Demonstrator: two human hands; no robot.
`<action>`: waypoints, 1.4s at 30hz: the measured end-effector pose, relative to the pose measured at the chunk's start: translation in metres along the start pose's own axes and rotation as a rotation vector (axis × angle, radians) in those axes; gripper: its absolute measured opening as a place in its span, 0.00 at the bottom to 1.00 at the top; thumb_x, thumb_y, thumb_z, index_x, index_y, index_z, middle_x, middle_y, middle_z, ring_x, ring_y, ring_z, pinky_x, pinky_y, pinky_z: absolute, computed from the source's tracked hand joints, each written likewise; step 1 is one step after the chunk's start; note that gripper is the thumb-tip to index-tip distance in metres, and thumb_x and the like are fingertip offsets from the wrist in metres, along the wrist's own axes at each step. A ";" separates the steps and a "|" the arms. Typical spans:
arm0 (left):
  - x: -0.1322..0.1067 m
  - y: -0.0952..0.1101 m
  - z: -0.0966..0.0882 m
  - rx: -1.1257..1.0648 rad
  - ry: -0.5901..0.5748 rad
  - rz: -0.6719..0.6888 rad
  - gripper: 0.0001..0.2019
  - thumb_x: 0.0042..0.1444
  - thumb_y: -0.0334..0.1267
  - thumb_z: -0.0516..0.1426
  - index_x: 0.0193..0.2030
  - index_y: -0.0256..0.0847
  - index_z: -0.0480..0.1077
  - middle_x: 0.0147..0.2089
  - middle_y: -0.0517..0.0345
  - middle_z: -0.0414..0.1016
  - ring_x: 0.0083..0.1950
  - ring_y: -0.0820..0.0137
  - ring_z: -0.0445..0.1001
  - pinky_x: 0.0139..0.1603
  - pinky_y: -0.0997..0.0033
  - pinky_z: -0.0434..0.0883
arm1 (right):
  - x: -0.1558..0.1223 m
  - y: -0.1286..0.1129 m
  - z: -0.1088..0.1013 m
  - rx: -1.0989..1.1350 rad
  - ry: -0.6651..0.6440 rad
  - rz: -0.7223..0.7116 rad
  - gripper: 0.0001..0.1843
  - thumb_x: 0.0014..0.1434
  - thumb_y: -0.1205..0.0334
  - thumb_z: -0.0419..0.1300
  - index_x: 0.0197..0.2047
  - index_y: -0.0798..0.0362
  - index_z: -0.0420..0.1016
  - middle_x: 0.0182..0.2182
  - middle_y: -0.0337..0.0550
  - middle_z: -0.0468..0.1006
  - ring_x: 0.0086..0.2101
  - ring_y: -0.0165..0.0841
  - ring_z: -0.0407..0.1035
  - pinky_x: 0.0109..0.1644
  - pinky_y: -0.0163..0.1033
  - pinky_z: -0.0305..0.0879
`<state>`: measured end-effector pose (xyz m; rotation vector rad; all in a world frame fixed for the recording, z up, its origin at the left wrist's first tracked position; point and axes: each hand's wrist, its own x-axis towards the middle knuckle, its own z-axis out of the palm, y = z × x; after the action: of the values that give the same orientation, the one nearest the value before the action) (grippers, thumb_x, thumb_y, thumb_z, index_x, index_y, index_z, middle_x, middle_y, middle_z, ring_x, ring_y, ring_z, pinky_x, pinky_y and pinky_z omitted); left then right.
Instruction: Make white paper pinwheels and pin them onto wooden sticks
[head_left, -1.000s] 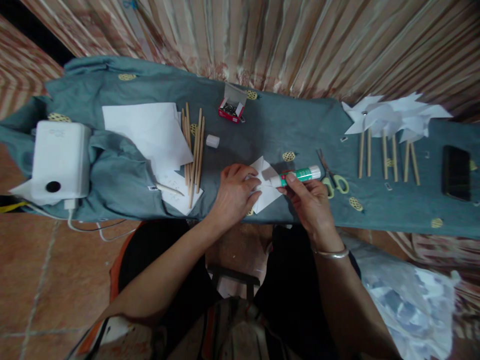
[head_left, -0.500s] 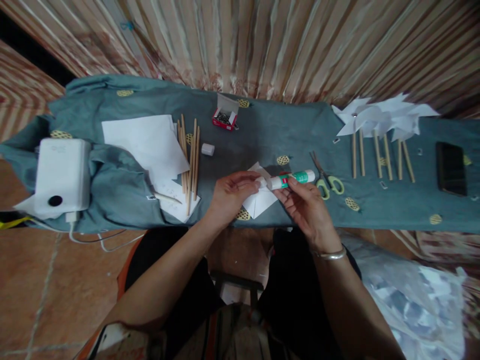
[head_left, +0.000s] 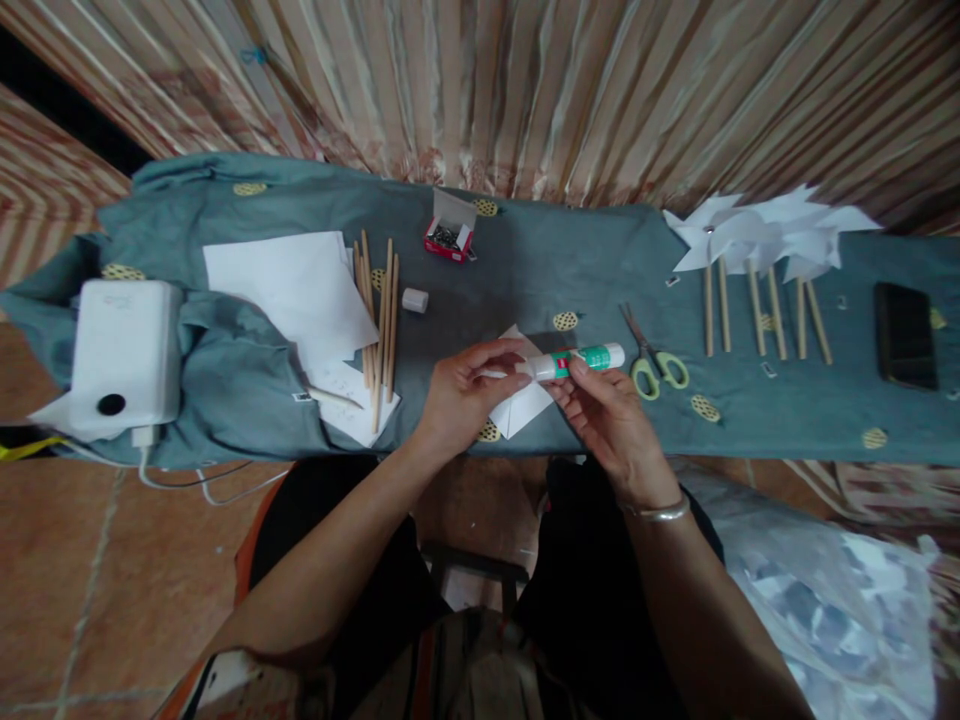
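Note:
My right hand [head_left: 621,430] grips a green-and-white glue stick [head_left: 602,357], lying nearly level with its uncapped end to the left. Closed in a pinch, my left hand [head_left: 457,402] holds a white paper piece [head_left: 523,410] by a part close to that end. The fingers partly hide the paper and the glue tip, so I cannot tell exactly where they touch. A white glue cap [head_left: 415,300] lies on the cloth beyond my left hand. Scissors [head_left: 651,365] with light green handles rest to the right of the glue stick.
Left on the green cloth [head_left: 517,270] are wooden sticks [head_left: 388,320], white paper sheets [head_left: 300,280] and a white power bank [head_left: 124,350]. A red box of pins [head_left: 448,240] stands open behind. Paper pinwheels [head_left: 757,240] and a phone [head_left: 905,335] lie right.
The glue stick has shifted slightly left, its uncapped end now closer to my left fingertips. My left hand still holds the paper.

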<state>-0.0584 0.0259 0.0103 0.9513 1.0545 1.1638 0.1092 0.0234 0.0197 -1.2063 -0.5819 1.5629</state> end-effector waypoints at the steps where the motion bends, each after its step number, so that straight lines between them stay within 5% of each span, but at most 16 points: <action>1: 0.000 -0.001 0.000 0.012 0.002 0.021 0.17 0.44 0.39 0.69 0.43 0.40 0.79 0.36 0.59 0.80 0.38 0.72 0.76 0.43 0.71 0.73 | 0.000 0.000 0.001 0.014 -0.003 0.010 0.13 0.42 0.56 0.76 0.28 0.50 0.80 0.25 0.31 0.81 0.26 0.24 0.75 0.34 0.29 0.75; 12: 0.001 -0.004 -0.005 0.047 -0.023 0.184 0.19 0.42 0.35 0.70 0.44 0.43 0.78 0.43 0.58 0.77 0.40 0.73 0.76 0.46 0.70 0.75 | -0.002 0.000 0.005 0.073 -0.057 0.082 0.14 0.37 0.58 0.79 0.26 0.50 0.80 0.25 0.30 0.83 0.26 0.23 0.77 0.37 0.27 0.76; 22: -0.003 0.004 -0.015 0.203 -0.097 0.261 0.10 0.50 0.39 0.67 0.40 0.42 0.79 0.45 0.54 0.76 0.43 0.71 0.77 0.43 0.69 0.77 | -0.001 0.011 0.009 0.123 -0.139 0.140 0.14 0.39 0.57 0.78 0.26 0.50 0.79 0.25 0.32 0.83 0.27 0.25 0.78 0.38 0.29 0.77; 28: 0.024 0.003 -0.047 0.337 0.227 0.393 0.09 0.52 0.38 0.64 0.41 0.41 0.77 0.46 0.54 0.75 0.44 0.70 0.77 0.45 0.67 0.77 | 0.003 0.009 0.000 -0.002 -0.124 0.084 0.16 0.48 0.53 0.73 0.39 0.50 0.81 0.36 0.41 0.86 0.32 0.28 0.79 0.40 0.32 0.76; 31: 0.038 0.000 -0.058 0.579 0.303 0.446 0.09 0.53 0.34 0.61 0.42 0.41 0.76 0.47 0.53 0.73 0.47 0.68 0.76 0.49 0.64 0.76 | 0.005 0.008 -0.007 -0.074 -0.088 0.043 0.16 0.48 0.52 0.73 0.39 0.49 0.81 0.35 0.40 0.86 0.33 0.28 0.78 0.40 0.32 0.75; 37: 0.041 -0.006 -0.064 1.027 0.233 0.600 0.10 0.54 0.26 0.57 0.43 0.39 0.74 0.47 0.51 0.73 0.51 0.63 0.73 0.56 0.58 0.72 | 0.003 0.015 -0.021 -0.497 -0.046 -0.292 0.11 0.54 0.51 0.68 0.37 0.48 0.79 0.34 0.40 0.84 0.33 0.33 0.76 0.43 0.42 0.74; 42: 0.011 0.002 -0.057 1.151 0.062 0.651 0.14 0.58 0.30 0.56 0.51 0.41 0.72 0.53 0.49 0.71 0.55 0.60 0.70 0.57 0.54 0.71 | -0.014 0.014 -0.027 -1.039 -0.172 -0.708 0.09 0.64 0.61 0.57 0.44 0.48 0.79 0.47 0.46 0.81 0.49 0.40 0.74 0.57 0.52 0.69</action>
<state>-0.1130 0.0394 -0.0034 2.2921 1.5490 1.0351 0.1272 0.0002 0.0033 -1.3411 -1.8458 0.7096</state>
